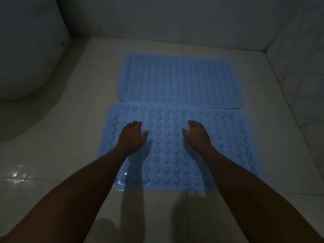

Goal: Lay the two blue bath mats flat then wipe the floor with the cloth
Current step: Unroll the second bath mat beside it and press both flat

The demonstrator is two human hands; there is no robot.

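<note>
Two blue bath mats with rows of round bumps lie flat on the pale tiled floor, one behind the other. The far mat (180, 81) reaches toward the back wall. The near mat (168, 155) touches its front edge. My left hand (131, 135) rests palm down on the left part of the near mat, fingers together. My right hand (199, 135) lies palm down on its middle, fingers slightly spread. Neither hand holds anything. No cloth is in view.
A white toilet bowl (26, 55) stands at the left. Tiled walls close the back and the right side. The floor (70, 120) shows wet glints (17, 174) at the lower left and beside the near mat's front left corner. The room is dim.
</note>
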